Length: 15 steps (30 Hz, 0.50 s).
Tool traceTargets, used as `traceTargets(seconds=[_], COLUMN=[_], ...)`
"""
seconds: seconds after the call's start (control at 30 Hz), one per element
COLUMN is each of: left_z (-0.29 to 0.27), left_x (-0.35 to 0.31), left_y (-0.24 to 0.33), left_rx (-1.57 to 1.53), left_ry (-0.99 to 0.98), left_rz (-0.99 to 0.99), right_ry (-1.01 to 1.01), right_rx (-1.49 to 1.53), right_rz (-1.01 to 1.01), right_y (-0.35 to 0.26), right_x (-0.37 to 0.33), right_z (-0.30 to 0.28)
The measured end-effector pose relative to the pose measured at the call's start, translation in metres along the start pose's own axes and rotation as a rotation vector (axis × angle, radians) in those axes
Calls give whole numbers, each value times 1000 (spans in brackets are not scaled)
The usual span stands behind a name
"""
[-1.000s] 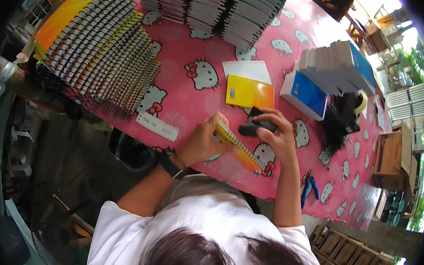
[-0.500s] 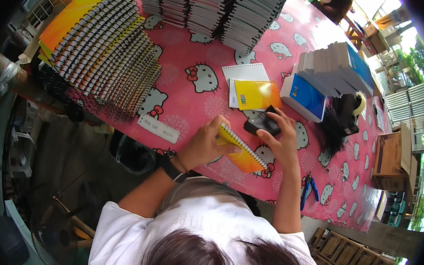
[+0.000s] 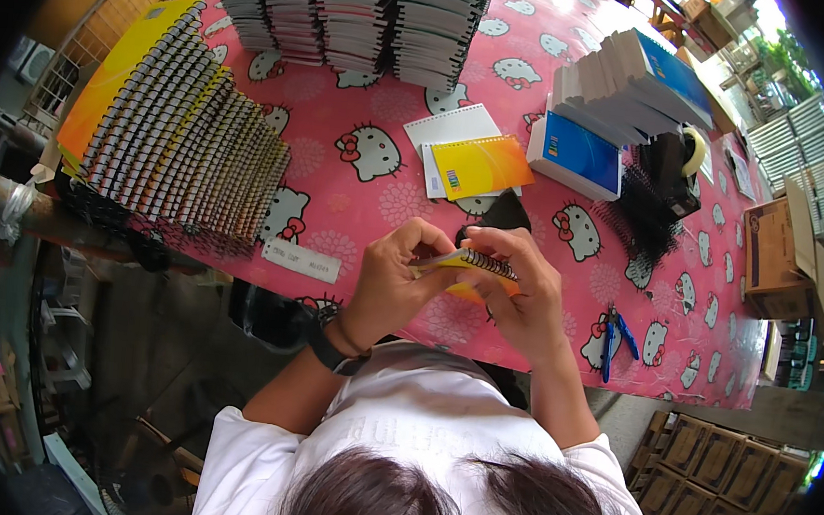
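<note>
Both hands hold a small spiral-bound notebook [image 3: 452,259] with a yellow-and-orange cover, close to the table's near edge. My left hand [image 3: 389,273] grips its left side between thumb and fingers. At the black coil, my right hand [image 3: 531,291] has its fingers and thumb closed around the right end. Part of the notebook is hidden behind the fingers. Just beyond the hands lies a dark block-like object [image 3: 506,213], its kind unclear. Behind it, a loose yellow-orange punched cover [image 3: 484,166] rests on white punched sheets [image 3: 451,125].
Spiral notebooks [image 3: 175,132] are piled at left; tall bound stacks [image 3: 354,16] stand behind. Blue-covered paper stacks [image 3: 580,155], black coils [image 3: 645,223] and a tape dispenser [image 3: 672,172] occupy the right. Blue-handled pliers [image 3: 610,346] and a white strip [image 3: 300,260] lie near the edge.
My right hand has let go of the dark object, which now lies beyond the hands, and has taken hold of the notebook. The notebook has tilted, and the view has shifted.
</note>
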<state>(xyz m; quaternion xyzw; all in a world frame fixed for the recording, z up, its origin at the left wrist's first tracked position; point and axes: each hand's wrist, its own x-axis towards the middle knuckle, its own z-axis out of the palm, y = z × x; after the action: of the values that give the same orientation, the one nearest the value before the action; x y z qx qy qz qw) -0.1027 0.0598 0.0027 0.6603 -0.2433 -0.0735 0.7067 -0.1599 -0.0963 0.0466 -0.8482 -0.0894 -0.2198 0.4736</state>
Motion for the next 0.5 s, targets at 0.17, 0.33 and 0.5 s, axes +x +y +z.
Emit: traceTargets(seconds=[0.17, 0.33, 0.5], left_z=[0, 0, -9], left_x=[-1, 2, -7], left_y=[10, 19, 16], left_rx=[56, 79, 93], left_ry=[0, 9, -52], left_rz=[32, 77, 93], right_ry=[-10, -16, -92], right_rx=[63, 58, 16], right_rz=[-16, -70, -99], right_y=[5, 6, -2], right_x=[-1, 0, 6], right_z=[-1, -2, 2])
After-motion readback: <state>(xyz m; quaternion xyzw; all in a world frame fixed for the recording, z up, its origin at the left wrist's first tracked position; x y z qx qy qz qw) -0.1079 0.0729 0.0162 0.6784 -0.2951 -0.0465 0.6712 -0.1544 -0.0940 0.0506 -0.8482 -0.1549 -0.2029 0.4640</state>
